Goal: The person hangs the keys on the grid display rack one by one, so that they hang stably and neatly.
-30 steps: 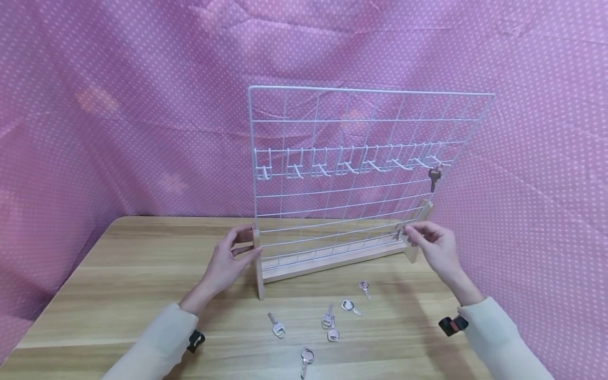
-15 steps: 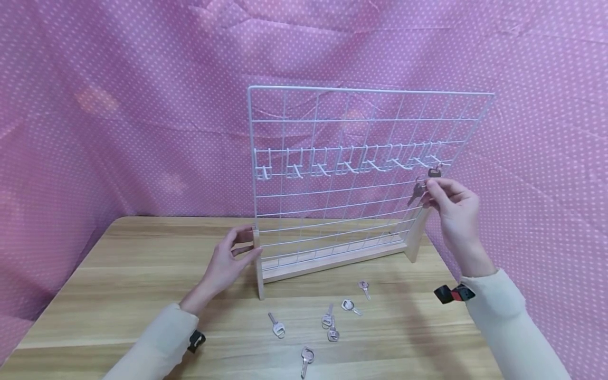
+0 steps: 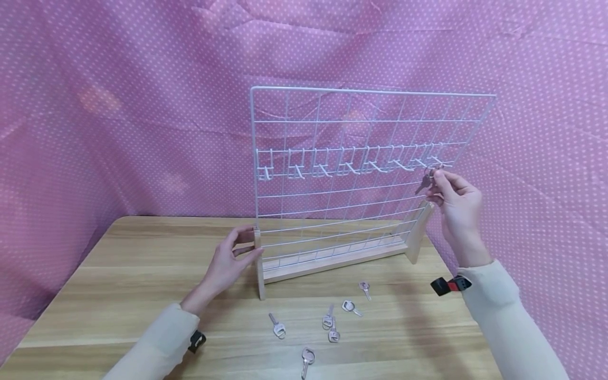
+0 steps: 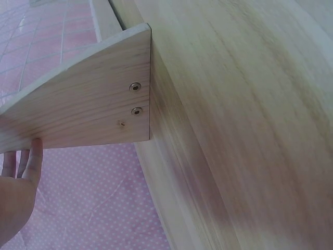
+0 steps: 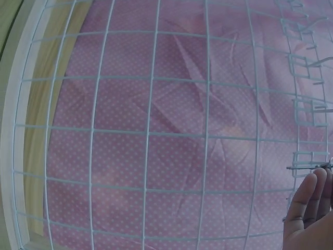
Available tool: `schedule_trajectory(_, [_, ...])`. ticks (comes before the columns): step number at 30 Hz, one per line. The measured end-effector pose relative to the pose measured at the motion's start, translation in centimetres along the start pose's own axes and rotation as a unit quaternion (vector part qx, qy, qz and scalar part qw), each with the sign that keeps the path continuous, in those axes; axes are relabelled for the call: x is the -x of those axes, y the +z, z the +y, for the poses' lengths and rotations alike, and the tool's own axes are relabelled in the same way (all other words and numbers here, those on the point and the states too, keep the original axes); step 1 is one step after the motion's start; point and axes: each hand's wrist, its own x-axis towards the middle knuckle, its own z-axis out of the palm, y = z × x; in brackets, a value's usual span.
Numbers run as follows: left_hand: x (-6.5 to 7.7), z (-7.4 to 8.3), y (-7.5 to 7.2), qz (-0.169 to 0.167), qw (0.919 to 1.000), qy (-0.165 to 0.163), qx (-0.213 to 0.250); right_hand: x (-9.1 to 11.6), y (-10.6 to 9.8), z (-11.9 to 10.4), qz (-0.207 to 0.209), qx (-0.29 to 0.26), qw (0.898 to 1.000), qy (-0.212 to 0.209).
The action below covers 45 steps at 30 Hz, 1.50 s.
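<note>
A white wire grid rack [image 3: 372,92] stands on a wooden base [image 3: 332,259], with a row of white hooks [image 3: 351,168] across its middle. My right hand [image 3: 459,211] pinches a key [image 3: 424,183] just below the hooks at the right end. In the right wrist view, a thin edge of the key [image 5: 302,167] shows above my fingertips. My left hand [image 3: 229,264] holds the left wooden side panel [image 3: 259,264], thumb in front and fingers behind. The left wrist view shows these fingers [image 4: 34,161] against the panel's edge.
Several loose keys lie on the wooden table [image 3: 142,274] before the rack, among them one key [image 3: 278,327] at the left and another key [image 3: 307,361] nearest me. A pink dotted cloth [image 3: 166,132] hangs behind and at the sides.
My right hand has lifted the key from low beside the right panel up to the rightmost hooks. It now covers the key seen hanging there before. My left hand stays in place.
</note>
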Motion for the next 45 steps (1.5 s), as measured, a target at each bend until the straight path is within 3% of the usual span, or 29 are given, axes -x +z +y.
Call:
schedule_trajectory(7, [0.1,-0.2,-0.1,0.002,1.0000,-0.002,-0.001,0.0,-0.2,0.5,-0.001,0.016,1.000,0.006])
schedule_trajectory(13, [0.1,-0.2,-0.2,-0.001,1.0000,-0.001,-0.001,1.0,-1.3,1.6,0.006,0.076,0.996,0.040])
schedule_trajectory(19, [0.1,0.0,-0.1,-0.005,1.0000,0.000,0.000,3.4,-2.8,4.2,-0.044,0.161,0.985,0.048])
schedule_trajectory(21, [0.2,0.1,0.0,-0.004,1.0000,-0.002,0.000,4.3,-3.3,5.3,-0.080,0.221,0.971,0.043])
schedule_trajectory(25, [0.3,0.2,0.0,-0.003,1.0000,-0.004,-0.001,5.9,-4.8,7.6,-0.164,0.339,0.926,0.025])
schedule_trajectory(28, [0.3,0.3,0.0,-0.003,1.0000,-0.003,0.000,6.7,-6.3,9.5,-0.227,0.367,0.902,0.016])
schedule_trajectory(32, [0.2,0.3,0.0,-0.003,1.0000,-0.001,0.004,7.8,-8.2,11.8,-0.278,0.363,0.889,0.039])
schedule_trajectory(40, [0.2,0.1,-0.1,-0.002,1.0000,-0.001,0.008,9.3,-10.1,14.6,-0.300,0.422,0.850,0.096])
schedule_trajectory(45, [0.1,-0.2,-0.1,-0.003,1.0000,0.003,0.005,9.7,-10.9,16.2,-0.326,0.432,0.835,0.104])
